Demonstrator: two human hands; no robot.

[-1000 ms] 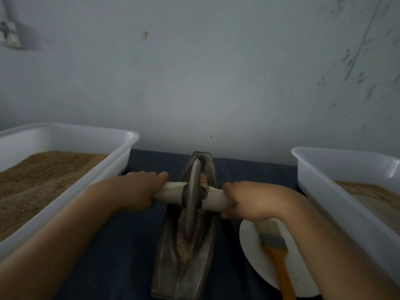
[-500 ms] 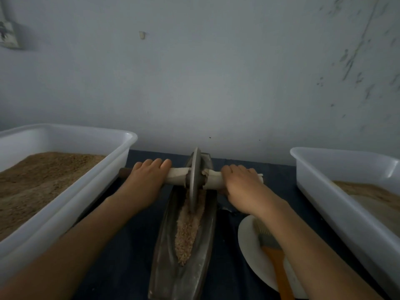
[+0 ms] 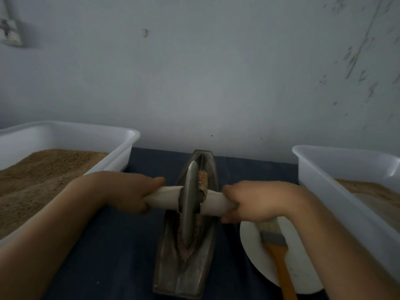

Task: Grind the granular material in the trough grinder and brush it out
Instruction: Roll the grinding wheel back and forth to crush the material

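While left hand point(image 3: 127, 194) and right hand point(image 3: 255, 202) are gripping pale wooden axle point(image 3: 164, 197), fingers curled round it, grey metal disc wheel point(image 3: 189, 204) is crushing tan granular material point(image 3: 195, 231) in dark boat-shaped metal trough point(image 3: 171, 276): grinding step. Next likely calling for even rolling; orange-handled brush point(image 3: 276, 245) sitting unused on white plate point(image 3: 251, 250).

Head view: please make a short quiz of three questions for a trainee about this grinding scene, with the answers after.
1. True or false: both hands grip the axle of the wheel.
2. Where does the brush lie? A) in the left tub B) on the plate C) in the trough
3. Fill in: brown grains stick to the ______ face of the wheel.

Key
1. True. The left hand and the right hand each curl round one end of the axle.
2. B. It lies on the plate, under the right forearm.
3. Right. A patch of grains clings there, above the axle.
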